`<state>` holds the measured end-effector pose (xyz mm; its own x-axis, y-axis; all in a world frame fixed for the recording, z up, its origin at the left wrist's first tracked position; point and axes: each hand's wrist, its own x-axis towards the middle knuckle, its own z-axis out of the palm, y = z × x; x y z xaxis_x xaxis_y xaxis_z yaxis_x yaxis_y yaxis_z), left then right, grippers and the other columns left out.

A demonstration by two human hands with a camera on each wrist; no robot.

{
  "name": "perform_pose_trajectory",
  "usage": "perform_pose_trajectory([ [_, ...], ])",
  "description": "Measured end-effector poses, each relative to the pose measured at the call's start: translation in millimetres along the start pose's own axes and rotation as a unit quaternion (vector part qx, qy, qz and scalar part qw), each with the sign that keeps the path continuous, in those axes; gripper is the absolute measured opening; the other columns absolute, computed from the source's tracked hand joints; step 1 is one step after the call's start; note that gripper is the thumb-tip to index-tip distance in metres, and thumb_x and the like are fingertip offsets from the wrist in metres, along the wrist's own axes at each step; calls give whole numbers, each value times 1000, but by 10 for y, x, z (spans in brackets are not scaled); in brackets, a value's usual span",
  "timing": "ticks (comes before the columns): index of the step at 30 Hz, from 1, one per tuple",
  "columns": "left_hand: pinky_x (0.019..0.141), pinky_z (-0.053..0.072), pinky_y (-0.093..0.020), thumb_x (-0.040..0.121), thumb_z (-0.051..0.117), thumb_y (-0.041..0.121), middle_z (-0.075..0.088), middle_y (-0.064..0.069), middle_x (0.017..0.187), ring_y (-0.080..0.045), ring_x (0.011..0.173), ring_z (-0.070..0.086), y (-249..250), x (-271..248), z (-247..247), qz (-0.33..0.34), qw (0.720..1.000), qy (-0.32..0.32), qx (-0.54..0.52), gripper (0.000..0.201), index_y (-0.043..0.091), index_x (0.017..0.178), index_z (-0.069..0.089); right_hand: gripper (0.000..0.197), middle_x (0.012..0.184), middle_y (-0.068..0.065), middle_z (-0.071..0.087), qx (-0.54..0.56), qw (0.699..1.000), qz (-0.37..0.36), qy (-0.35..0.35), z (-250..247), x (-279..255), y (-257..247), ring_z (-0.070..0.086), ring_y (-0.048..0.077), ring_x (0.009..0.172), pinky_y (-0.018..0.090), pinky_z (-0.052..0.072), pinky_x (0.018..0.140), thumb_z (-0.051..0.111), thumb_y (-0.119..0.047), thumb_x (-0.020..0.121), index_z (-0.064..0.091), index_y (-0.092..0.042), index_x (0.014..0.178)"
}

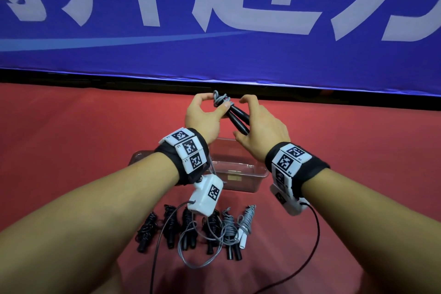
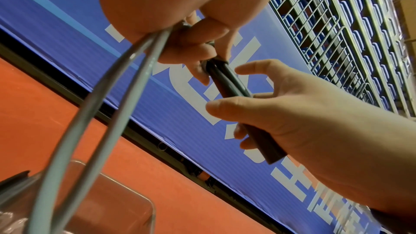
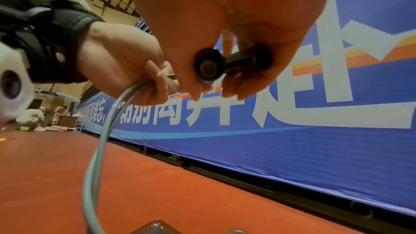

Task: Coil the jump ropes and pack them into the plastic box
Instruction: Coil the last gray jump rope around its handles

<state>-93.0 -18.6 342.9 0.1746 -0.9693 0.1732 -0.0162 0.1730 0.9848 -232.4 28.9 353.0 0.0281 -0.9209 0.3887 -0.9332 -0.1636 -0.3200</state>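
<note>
Both hands raised together, fingers curled

Rope handles: black plastic, smooth, slight sheen. Cord: grey, smooth coated finish, glossy. Box: clear plastic, glossy, with a smoky tint. Floor: red, matt, finely textured. Far banner: blue printed sheet, faintly ribbed, low sheen. Wristbands: black cloth, matt, carrying white hard-plastic marker tiles. Railing: painted metal bars.
</note>
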Motion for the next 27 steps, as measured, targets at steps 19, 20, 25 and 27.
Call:
perform_pose_trajectory([
  [19, 46, 44, -15, 96, 69, 23, 79, 4, 93, 6, 56, 60, 219, -84, -60, 0, 996, -92, -15, 42, 25, 136, 58, 28, 76, -3, 69, 157, 987, -32, 32, 66, 66, 242, 67, 22, 65, 43, 56, 65, 46, -38, 98, 63, -26, 116],
  [20, 47, 44, -16, 97, 69, 23, 79, 4, 93, 6, 52, 57, 221, -81, -48, -3, 996, -90, -21, 43, 25, 138, 56, 25, 73, -4, 69, 182, 983, -24, 31, 65, 70, 237, 67, 20, 61, 43, 56, 61, 47, -37, 99, 64, -25, 113],
  [25, 47, 43, -17, 94, 72, 31, 79, -2, 96, 5, 48, 54, 223, -60, -47, -11, 996, -81, -29, 44, 25, 135, 59, 14, 71, 2, 66, 364, 931, 28, -24, 14, 37, 145, 60, 14, 49, 28, 48, 44, 49, -25, 104, 63, -21, 102],
  [27, 46, 43, -17, 92, 73, 33, 76, -11, 93, 4, 45, 53, 211, -58, -52, -10, 996, -80, -25, 42, 26, 133, 61, 18, 68, 3, 63, 431, 900, 50, -44, 9, 33, 113, 55, 15, 47, 28, 46, 42, 48, -23, 105, 63, -16, 99],
])
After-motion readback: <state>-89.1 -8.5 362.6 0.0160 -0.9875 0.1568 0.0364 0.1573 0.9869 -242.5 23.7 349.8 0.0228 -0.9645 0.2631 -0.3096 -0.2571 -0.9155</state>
